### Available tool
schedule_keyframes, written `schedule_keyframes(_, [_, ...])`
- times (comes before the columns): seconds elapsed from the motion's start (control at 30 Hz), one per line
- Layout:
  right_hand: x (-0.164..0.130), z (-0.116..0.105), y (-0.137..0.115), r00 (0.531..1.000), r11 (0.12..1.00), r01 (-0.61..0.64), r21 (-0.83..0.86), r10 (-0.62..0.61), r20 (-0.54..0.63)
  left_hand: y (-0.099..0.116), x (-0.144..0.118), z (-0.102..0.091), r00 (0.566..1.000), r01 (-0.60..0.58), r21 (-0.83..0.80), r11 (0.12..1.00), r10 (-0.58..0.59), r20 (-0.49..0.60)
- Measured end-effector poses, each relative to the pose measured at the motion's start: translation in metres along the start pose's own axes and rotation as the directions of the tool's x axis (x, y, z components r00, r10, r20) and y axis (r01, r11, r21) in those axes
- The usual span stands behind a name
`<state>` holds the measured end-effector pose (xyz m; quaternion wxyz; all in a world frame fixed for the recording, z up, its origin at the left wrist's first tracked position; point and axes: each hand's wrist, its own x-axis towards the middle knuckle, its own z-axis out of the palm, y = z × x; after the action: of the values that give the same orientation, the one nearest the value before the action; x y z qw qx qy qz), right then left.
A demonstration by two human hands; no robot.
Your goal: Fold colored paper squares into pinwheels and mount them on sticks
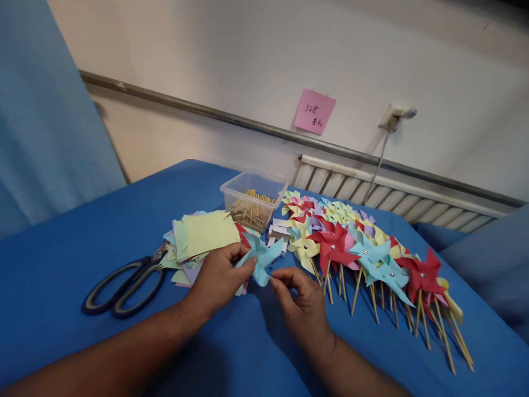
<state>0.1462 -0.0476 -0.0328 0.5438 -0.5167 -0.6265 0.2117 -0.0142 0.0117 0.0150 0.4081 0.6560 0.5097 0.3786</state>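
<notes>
A single piece of writing shows here: a pink sticky note [314, 111] stuck on the pale wall [231, 60], above the rail. It carries handwriting in dark ink on two lines. The upper line looks like "32" followed by a character I cannot make out; the lower line is too small and scrawled to read. Nothing else in view bears readable text.

Light-blue folded paper pinwheel [261, 257]. Finished paper pinwheels on wooden sticks [363, 248]: red, light blue, yellow, pink, lilac, pale green. Stack of square paper sheets [206, 234]: top pale yellow-green. Black-handled scissors [124, 281]. Plain blue tablecloth [82, 231]. Pink sticky note [314, 112].
</notes>
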Motion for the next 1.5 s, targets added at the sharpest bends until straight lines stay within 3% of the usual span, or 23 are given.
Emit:
schedule_keyframes(0.17, [0.004,0.001,-0.004,0.995,0.999,-0.002,0.049,0.007,-0.095,0.003,-0.004,0.005,0.999,-0.019,0.068,0.997,0.016,0.037])
schedule_keyframes(0.43, [0.009,0.006,0.001,0.989,0.99,0.135,-0.049,-0.138,-0.061,0.001,-0.01,0.012,0.996,-0.057,0.071,0.996,0.052,0.079])
schedule_keyframes(0.93, [0.007,0.007,-0.001,0.992,0.996,0.082,-0.045,-0.086,-0.091,0.003,-0.012,0.013,0.992,-0.112,0.112,0.987,0.106,0.064])
schedule_keyframes(1.13, [0.006,0.007,-0.004,0.996,1.0,-0.008,0.002,0.008,-0.094,0.003,-0.015,0.011,0.98,-0.2,0.158,0.967,0.194,0.051])
schedule_keyframes(1.3, [0.005,0.01,-0.004,0.987,0.988,-0.127,0.092,0.135,-0.086,0.001,-0.016,0.01,0.971,-0.238,0.219,0.946,0.229,0.068])
schedule_keyframes(1.5, [0.004,0.011,-0.005,0.976,0.967,-0.183,0.178,0.2,-0.082,0.001,-0.016,0.01,0.963,-0.268,0.243,0.932,0.255,0.087])
